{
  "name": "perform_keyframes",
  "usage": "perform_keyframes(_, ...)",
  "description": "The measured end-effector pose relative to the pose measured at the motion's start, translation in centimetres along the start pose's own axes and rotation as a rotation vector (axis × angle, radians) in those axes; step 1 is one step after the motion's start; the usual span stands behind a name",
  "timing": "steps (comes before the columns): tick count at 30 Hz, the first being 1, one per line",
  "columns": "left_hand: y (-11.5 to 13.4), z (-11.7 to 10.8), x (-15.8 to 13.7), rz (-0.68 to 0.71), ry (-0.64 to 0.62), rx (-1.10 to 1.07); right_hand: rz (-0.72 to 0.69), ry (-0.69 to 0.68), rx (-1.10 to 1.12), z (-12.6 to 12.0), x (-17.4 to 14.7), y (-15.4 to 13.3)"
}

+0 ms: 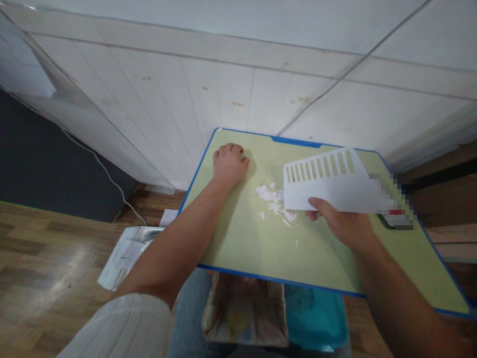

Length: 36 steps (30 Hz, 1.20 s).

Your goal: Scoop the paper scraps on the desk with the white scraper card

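A white card (320, 186) with a row of slots cut along its far side is in my right hand (343, 223), thumb on top and fingers underneath. The card is held over the table and hides part of the surface beneath. Small torn white paper scraps (275, 199) lie in a loose pile just left of the card. My left hand (231, 163) rests on the table near its far left corner, fingers bent and thumb apart, with nothing seen in it. Both hands are above a pale yellow-green folding table (238, 238) with blue edging.
Under the table's near edge are a fabric-lined bin (246, 318) and a teal plastic container (316, 318). A white box (122, 253) with papers stands on the wooden floor at left. White panelled wall (231, 89) borders the far side, with a grey cable (335, 84) across it.
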<state>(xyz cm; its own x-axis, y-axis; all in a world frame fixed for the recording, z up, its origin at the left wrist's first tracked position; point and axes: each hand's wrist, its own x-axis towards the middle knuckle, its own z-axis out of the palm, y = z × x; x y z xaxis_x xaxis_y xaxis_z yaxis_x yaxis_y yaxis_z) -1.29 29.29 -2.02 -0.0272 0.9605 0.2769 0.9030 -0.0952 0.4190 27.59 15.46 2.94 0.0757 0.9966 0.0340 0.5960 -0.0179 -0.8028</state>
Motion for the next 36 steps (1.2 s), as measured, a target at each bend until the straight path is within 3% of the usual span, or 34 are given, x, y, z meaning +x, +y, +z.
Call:
perform_keyframes(4,0.0,0.3,0.1,0.007,0.009,0.012,0.001,0.085,0.024,-0.8,-0.6,0.6)
perform_keyframes(16,0.2,0.2,0.3,0.004,-0.019,-0.008,-0.006,0.026,-0.133,-2.1,-4.8,3.2)
perform_keyframes(25,-0.1,0.7,0.8,0.013,-0.041,-0.037,-0.013,0.162,-0.168,-2.1,-10.2,4.3)
perform_keyframes(31,-0.1,0.7,0.9,0.002,-0.016,-0.068,0.012,0.274,-0.114,-2.0,-11.2,3.7)
perform_keyframes(36,0.2,0.6,0.8,0.016,-0.011,-0.084,-0.03,0.226,-0.119,-1.3,-11.3,2.6)
